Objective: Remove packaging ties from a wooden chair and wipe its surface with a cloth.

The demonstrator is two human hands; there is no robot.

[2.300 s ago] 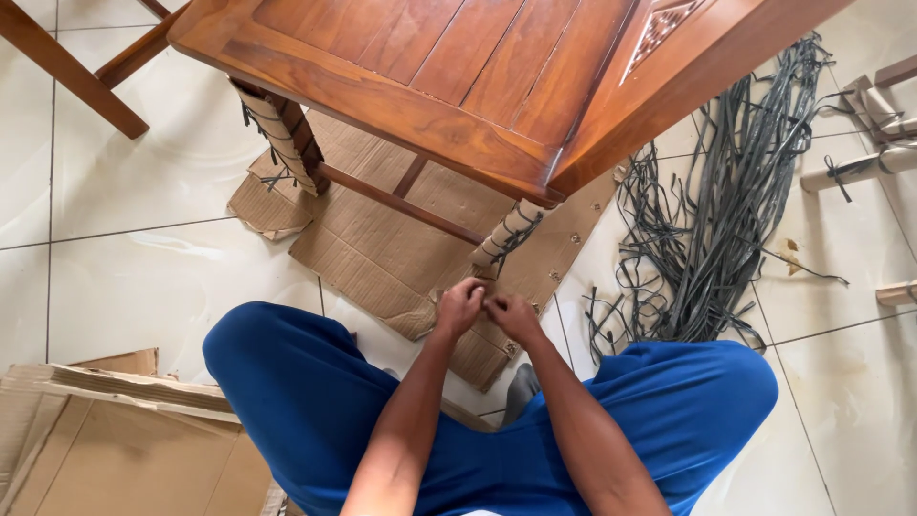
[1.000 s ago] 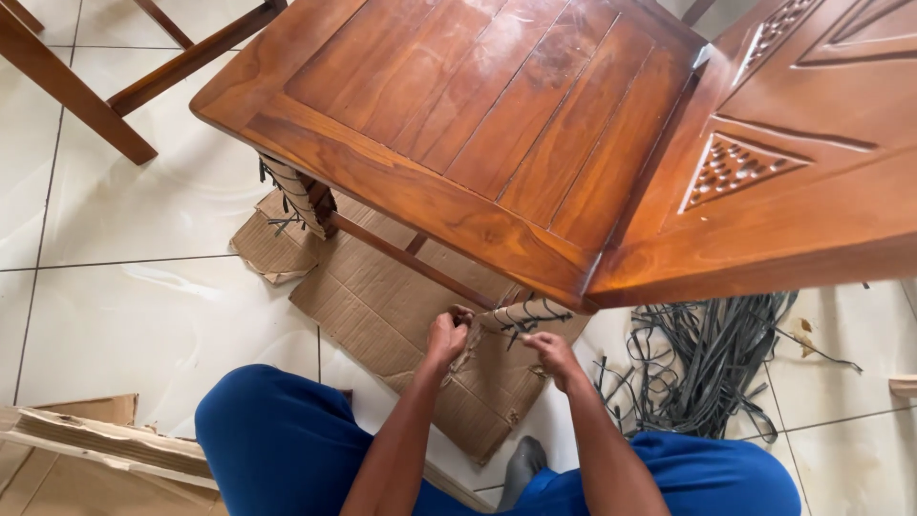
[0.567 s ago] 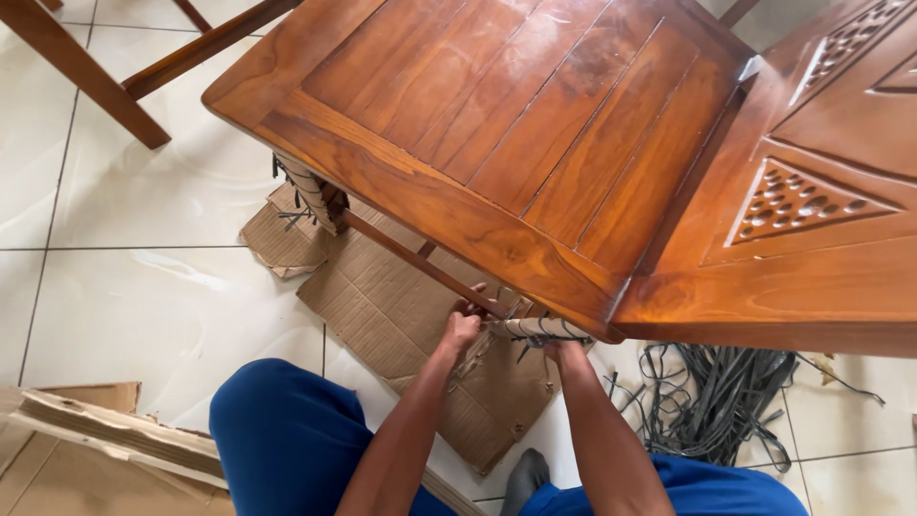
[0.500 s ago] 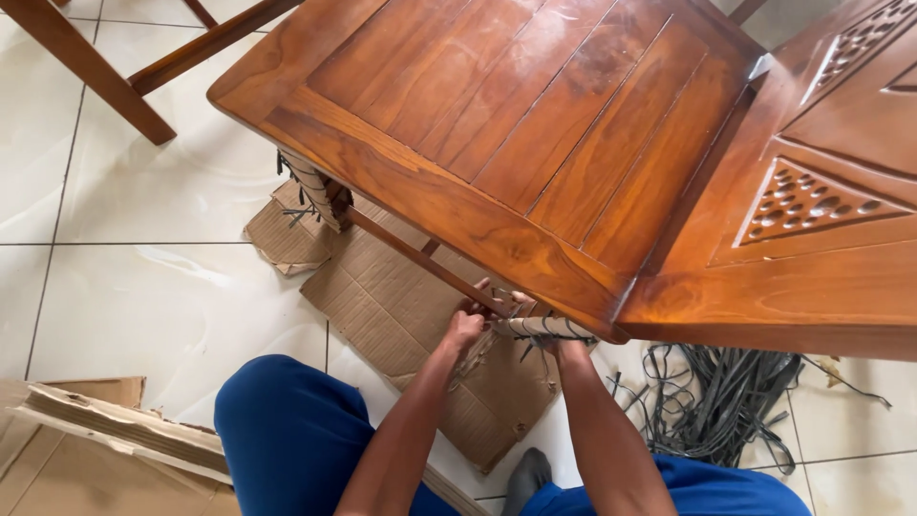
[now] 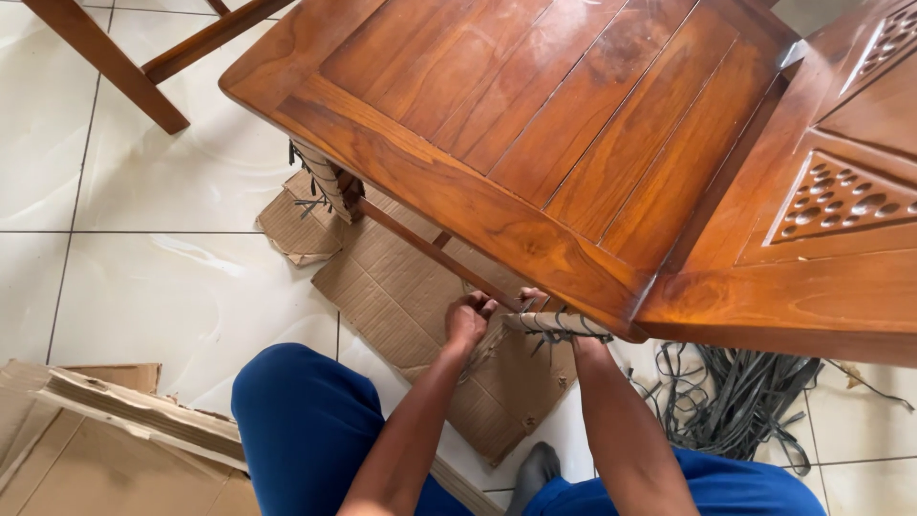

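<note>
A brown wooden chair (image 5: 535,134) stands in front of me, its slatted seat filling the upper middle. My left hand (image 5: 468,320) reaches under the seat's front edge at the near front leg (image 5: 559,325), which is wrapped in cardboard strip and dark cord. My right hand (image 5: 535,301) is mostly hidden beneath the seat corner at the same leg; only fingers show. What each hand grips cannot be made out. The far front leg (image 5: 325,182) is wrapped the same way.
Flattened cardboard (image 5: 411,296) lies on the white tile floor under the chair. More folded cardboard (image 5: 105,440) sits at lower left. A pile of dark straps (image 5: 745,401) lies at right. Another wooden furniture leg (image 5: 105,62) stands at top left. My blue-trousered legs (image 5: 306,420) frame the bottom.
The view has risen and tilted over the chair seat. Both hands have moved from the leg's lower part up to under the seat's front corner, the right one now largely hidden.
</note>
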